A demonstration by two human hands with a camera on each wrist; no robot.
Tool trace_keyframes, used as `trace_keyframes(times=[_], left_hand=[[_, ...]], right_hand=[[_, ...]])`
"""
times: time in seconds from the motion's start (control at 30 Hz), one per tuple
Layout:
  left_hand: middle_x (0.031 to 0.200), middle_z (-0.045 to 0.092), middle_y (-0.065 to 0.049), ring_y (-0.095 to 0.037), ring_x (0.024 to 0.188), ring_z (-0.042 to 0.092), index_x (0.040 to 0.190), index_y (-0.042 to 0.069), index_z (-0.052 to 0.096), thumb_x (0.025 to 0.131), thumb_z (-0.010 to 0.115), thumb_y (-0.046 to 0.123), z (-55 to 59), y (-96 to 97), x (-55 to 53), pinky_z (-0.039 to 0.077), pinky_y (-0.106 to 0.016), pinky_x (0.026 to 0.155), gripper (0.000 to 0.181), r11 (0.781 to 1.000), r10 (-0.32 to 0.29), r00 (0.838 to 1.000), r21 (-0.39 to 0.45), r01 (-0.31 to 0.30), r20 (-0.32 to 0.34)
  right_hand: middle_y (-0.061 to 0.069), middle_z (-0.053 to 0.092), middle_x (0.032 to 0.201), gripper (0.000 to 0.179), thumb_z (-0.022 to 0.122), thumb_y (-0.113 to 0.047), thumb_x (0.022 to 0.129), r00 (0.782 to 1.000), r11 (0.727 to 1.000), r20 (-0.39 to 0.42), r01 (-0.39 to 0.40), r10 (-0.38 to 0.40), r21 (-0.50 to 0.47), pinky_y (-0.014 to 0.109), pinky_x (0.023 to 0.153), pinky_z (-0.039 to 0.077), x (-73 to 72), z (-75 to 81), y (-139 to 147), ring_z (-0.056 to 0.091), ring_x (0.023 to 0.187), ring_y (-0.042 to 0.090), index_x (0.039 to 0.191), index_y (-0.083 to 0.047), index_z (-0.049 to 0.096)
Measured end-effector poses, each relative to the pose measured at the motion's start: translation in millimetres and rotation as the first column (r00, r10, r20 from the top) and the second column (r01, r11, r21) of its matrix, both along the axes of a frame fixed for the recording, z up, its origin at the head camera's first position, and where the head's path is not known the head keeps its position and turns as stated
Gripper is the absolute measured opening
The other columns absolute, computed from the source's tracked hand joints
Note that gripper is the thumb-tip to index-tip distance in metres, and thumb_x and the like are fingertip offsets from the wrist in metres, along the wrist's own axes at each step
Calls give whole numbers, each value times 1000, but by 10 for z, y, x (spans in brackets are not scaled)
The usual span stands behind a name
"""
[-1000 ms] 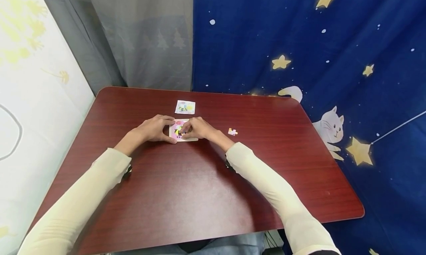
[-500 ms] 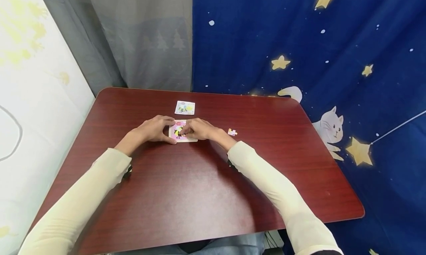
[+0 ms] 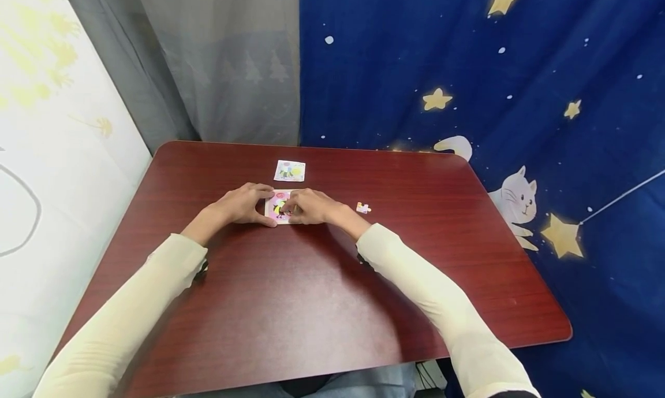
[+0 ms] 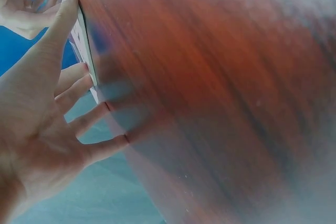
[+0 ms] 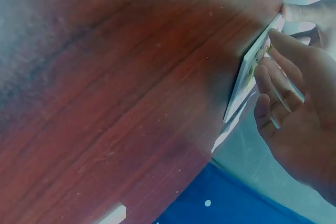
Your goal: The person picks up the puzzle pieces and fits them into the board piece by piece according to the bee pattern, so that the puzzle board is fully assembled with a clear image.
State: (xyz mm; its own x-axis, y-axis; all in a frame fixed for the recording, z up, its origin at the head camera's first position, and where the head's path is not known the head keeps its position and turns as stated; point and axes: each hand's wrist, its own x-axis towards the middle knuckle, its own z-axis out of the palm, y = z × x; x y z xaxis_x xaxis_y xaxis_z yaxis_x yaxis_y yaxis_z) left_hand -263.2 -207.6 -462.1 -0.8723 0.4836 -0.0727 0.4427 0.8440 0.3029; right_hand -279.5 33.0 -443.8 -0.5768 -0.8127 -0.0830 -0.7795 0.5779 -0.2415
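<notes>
A small pink jigsaw puzzle board (image 3: 272, 206) with a bee picture lies flat on the table. My left hand (image 3: 241, 205) rests at its left side, thumb on the near edge and index finger by the far corner. In the left wrist view that hand's fingers (image 4: 107, 148) are straight and spread. Over the board's right part, my right hand (image 3: 313, 206) pinches a puzzle piece (image 5: 269, 47) down against it, the thumb and fingertips hiding most of the piece. One loose puzzle piece (image 3: 363, 208) lies to the right of the hand.
A picture card (image 3: 289, 171) with a bee lies behind the board. The reddish-brown table (image 3: 291, 305) has rounded corners. A grey curtain (image 3: 234, 69) and a blue starry curtain (image 3: 374, 69) hang behind it; a white panel (image 3: 62, 173) stands at the left.
The right hand's fingers shift slightly on the board's right part. The left hand keeps its place. The whole head view drifts slightly downward.
</notes>
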Motion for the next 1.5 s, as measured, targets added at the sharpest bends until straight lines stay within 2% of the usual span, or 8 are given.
trace_keyframes(times=[0.2, 0.47, 0.77, 0.93, 1.13, 1.3, 1.5], left_hand=[[157, 47, -12, -39, 144, 40, 150, 5, 55, 78, 85, 61, -15, -11, 8, 42, -65, 107, 96, 1000, 0, 1000, 20, 0, -10], [158, 47, -12, -38, 146, 39, 150, 6, 55, 78, 85, 61, -29, -5, 11, 42, -63, 107, 95, 999, 5, 1000, 32, -5, -3], [158, 47, -12, -38, 145, 40, 149, 5, 56, 79, 85, 61, -32, 8, 37, 43, -63, 106, 94, 999, 9, 999, 36, -8, -31], [157, 47, -13, -38, 144, 40, 149, 4, 56, 79, 85, 60, -49, 7, 61, 43, -64, 106, 94, 999, -1, 1000, 32, 2, -30], [158, 46, -12, -38, 145, 39, 151, 6, 54, 80, 84, 61, -51, 19, 6, 43, -63, 107, 94, 1000, -9, 999, 29, 10, -34], [159, 46, -13, -38, 145, 38, 151, 6, 54, 80, 83, 61, -38, 25, -23, 43, -63, 107, 95, 1000, -10, 999, 22, 11, -30], [159, 46, -13, -38, 146, 38, 151, 6, 54, 80, 83, 62, -56, 6, -9, 42, -63, 107, 95, 1000, -3, 1000, 21, 4, -25]], right_hand=[[-2, 68, 109, 28, 74, -17, 98, 999, 998, -33, 9, -11, -57, 27, 83, 53, -29, -83, 1, 66, 94, 7, 126, -20, 76], [-1, 69, 108, 24, 72, -14, 99, 1000, 993, 18, 28, -26, -118, 24, 80, 52, -92, -137, 35, 67, 96, 9, 122, -18, 78], [0, 71, 108, 28, 70, -8, 98, 999, 998, -24, -22, 21, -52, 27, 82, 53, -74, -28, 2, 66, 95, 10, 124, -17, 78], [-1, 67, 108, 30, 69, -16, 101, 999, 1000, -38, -22, 22, 12, 30, 80, 52, -12, -31, 22, 62, 95, 12, 130, -22, 75], [0, 65, 104, 31, 70, -12, 100, 997, 998, -77, 1, -6, -61, 30, 75, 51, -24, -101, 89, 62, 96, 13, 128, -24, 76], [3, 68, 111, 30, 71, -8, 99, 1000, 990, -16, -2, 0, -138, 30, 81, 50, -99, -155, 122, 61, 96, 15, 127, -18, 76], [5, 69, 117, 22, 71, -12, 100, 997, 974, 83, 28, -10, -225, 23, 87, 51, -165, -226, 162, 65, 100, 14, 121, -11, 76]])
